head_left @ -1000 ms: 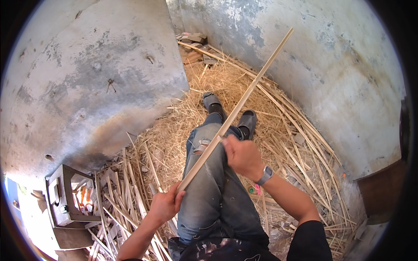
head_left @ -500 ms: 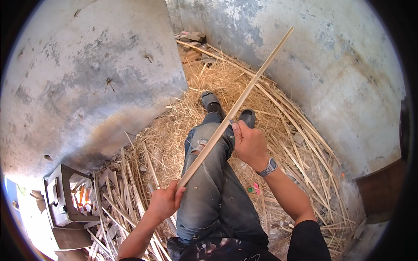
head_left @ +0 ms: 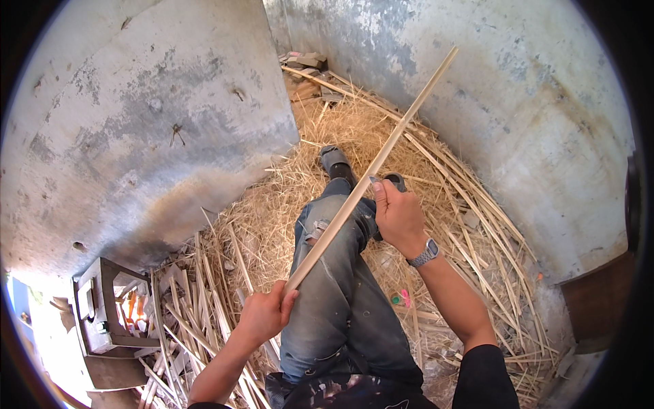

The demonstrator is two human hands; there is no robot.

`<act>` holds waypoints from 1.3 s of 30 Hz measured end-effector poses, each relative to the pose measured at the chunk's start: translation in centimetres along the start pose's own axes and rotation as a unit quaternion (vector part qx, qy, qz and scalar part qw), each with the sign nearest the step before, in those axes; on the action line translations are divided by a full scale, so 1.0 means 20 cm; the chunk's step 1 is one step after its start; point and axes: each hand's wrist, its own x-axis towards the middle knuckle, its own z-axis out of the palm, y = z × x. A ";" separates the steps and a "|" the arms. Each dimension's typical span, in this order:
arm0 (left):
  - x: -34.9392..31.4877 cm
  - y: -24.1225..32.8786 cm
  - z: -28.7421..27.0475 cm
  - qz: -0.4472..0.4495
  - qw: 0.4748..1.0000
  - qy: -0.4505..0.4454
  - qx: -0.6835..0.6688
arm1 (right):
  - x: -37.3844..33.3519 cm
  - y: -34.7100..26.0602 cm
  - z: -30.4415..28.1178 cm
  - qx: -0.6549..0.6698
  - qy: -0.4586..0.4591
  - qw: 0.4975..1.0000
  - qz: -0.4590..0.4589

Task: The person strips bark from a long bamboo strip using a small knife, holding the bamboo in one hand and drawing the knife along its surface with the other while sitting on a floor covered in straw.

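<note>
Tan strip: long axis diagonal, pointing away rightward.

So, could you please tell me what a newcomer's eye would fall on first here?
Probably the long pale strip, slanting over the jeans from the left hand toward the upper right. Next, perhaps, the straw-coloured litter around the grey slippers, and the bright pink object lying right of the jeans.
</note>
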 end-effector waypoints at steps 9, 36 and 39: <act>0.00 0.02 0.01 0.001 1.000 0.001 -0.004 | -0.14 -0.06 0.00 0.041 -0.081 0.995 -0.037; 0.01 0.05 -0.03 -0.031 0.995 -0.022 -0.093 | -0.16 -0.14 0.03 0.023 -0.102 0.991 -0.084; 0.01 0.07 -0.01 -0.025 0.995 -0.015 -0.094 | -0.07 -0.07 0.03 0.044 -0.051 0.995 -0.070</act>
